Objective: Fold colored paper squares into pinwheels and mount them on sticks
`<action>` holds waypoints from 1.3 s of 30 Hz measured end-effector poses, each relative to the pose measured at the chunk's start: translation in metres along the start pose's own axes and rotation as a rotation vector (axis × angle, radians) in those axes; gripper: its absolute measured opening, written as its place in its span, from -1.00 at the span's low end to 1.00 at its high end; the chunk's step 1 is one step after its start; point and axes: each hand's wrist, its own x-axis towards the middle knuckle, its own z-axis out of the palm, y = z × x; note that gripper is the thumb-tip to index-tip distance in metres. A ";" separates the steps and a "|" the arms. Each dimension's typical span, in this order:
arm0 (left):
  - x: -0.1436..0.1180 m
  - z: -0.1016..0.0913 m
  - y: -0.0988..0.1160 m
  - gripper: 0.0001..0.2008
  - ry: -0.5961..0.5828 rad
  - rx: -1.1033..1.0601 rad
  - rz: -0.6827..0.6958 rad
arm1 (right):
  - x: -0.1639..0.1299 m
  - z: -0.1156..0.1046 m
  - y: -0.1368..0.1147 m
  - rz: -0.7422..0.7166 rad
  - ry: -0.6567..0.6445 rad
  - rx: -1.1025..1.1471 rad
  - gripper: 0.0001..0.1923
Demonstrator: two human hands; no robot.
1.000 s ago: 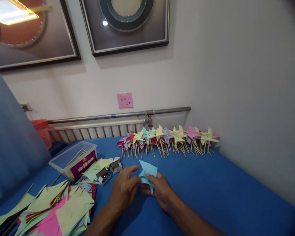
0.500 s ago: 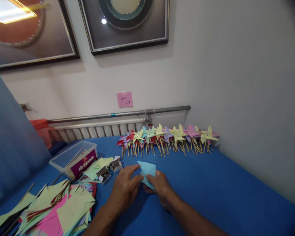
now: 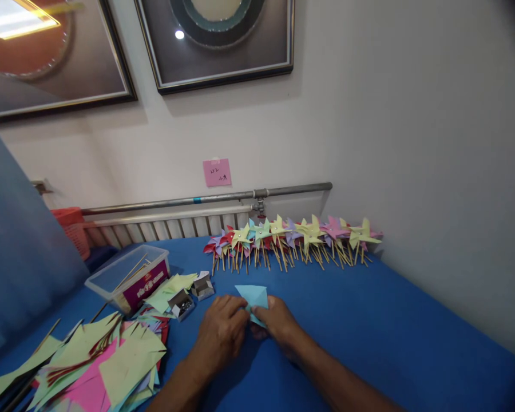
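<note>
A light blue paper square (image 3: 254, 294), partly folded at its edges, is held between both hands above the blue table cover (image 3: 347, 320). On its right side, my right hand (image 3: 278, 323) pinches it with the thumb on top and fingers beneath. My left hand (image 3: 225, 327) closes on the paper's left edge; its fingertips are partly hidden. Left of that hand sits a small open box (image 3: 182, 305) with metal pins, beside another small box (image 3: 203, 286). Finished paper pinwheels (image 3: 311, 233) on wooden sticks lie in a row at the back.
Stacked cut paper sheets (image 3: 131, 363) in several colours cover the front left. Behind them stands a clear plastic bin (image 3: 146, 283) with sticks inside. A radiator (image 3: 180, 223), a metal pipe (image 3: 163, 202) and the wall (image 3: 412, 143) bound the back; a blue curtain (image 3: 17, 252) hangs at left.
My left hand has closed in from fingers spread at the paper's left edge, and the paper's left part is folded further over. The paper has shifted slightly left.
</note>
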 end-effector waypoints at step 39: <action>0.003 0.014 -0.009 -0.82 0.045 -0.887 -0.729 | -0.004 -0.003 -0.005 -0.185 -0.115 -0.017 -0.74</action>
